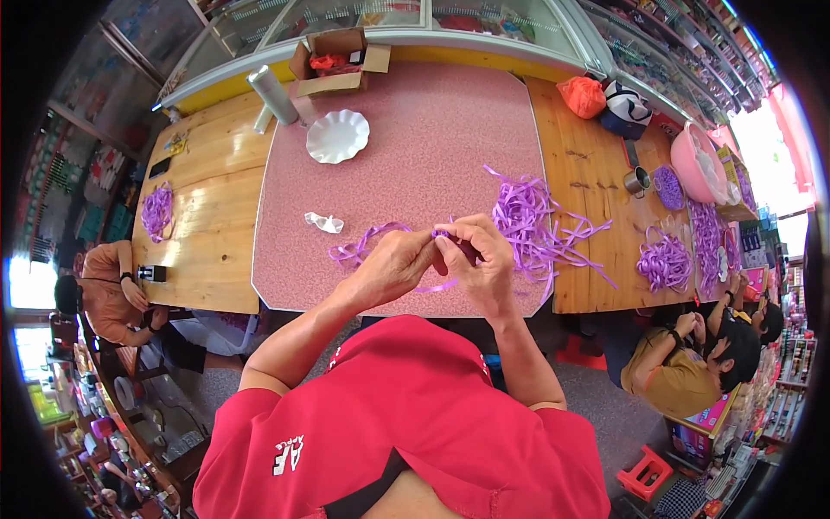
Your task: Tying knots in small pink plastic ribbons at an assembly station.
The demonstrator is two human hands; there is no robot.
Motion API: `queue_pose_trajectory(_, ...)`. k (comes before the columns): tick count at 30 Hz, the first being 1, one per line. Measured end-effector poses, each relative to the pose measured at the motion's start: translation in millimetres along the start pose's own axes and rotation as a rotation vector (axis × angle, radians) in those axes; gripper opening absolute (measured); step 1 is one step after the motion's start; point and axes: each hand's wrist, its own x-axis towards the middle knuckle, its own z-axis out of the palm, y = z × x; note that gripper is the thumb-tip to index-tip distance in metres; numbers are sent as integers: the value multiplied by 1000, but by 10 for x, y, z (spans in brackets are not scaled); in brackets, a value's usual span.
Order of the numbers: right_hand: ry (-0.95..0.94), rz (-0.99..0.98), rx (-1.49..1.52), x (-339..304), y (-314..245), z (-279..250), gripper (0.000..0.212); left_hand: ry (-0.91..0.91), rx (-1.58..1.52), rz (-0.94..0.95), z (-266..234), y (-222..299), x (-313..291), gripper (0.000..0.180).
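Note:
Both of my hands meet over the near middle of the pink table (415, 138). My left hand (399, 259) is closed, its fingertips pinching a purple ribbon (443, 233). Fingers curled, my right hand (477, 259) grips the same ribbon from the other side. Most of what lies between the fingertips is hidden. A loop of purple ribbon (346, 253) trails on the table by my left hand. Just beyond my right hand a large loose heap of purple ribbons (527, 212) spreads toward the table's right edge. A crumpled white piece (325, 223) lies left of my hands.
On the far left stand a scalloped white plate (338, 137), a pale roll (271, 95) and an open cardboard box (341, 82). Co-workers sit left (112, 277) and right (683, 363) at wooden tables, with ribbon piles (664, 262), a pink basin (699, 164) and a metal cup (636, 180).

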Motion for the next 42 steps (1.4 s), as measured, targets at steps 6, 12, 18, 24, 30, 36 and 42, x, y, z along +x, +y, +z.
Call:
queue_pose_trajectory(6, -6, 57, 74, -23, 63, 20, 7, -16, 95, 39, 2, 14, -5, 26)
queue_pose_trajectory(12, 86, 202, 373, -66, 28, 56, 4, 125, -192, 25, 104, -19, -21, 20)
queue_pose_trajectory(18, 90, 124, 187, -99, 94, 18, 6, 156, -729, -192, 74, -3, -69, 21)
queue_pose_trajectory(24, -4, 53, 91, -79, 12, -47, 13, 159, -834, -245, 10, -80, -124, 17)
queue_pose_trajectory(30, -20, 35, 163, -79, -111, -104, 18, 190, -820, -248, 4, -12, -137, 18)
queue_pose_trajectory(36, 18, 205, 422, -190, -48, -108, 18, 156, -828, -220, 25, 28, -162, 17)
queue_pose_trajectory(42, 0, 252, 505, -210, -66, -155, 17, 142, -812, -155, 34, -4, -162, 11)
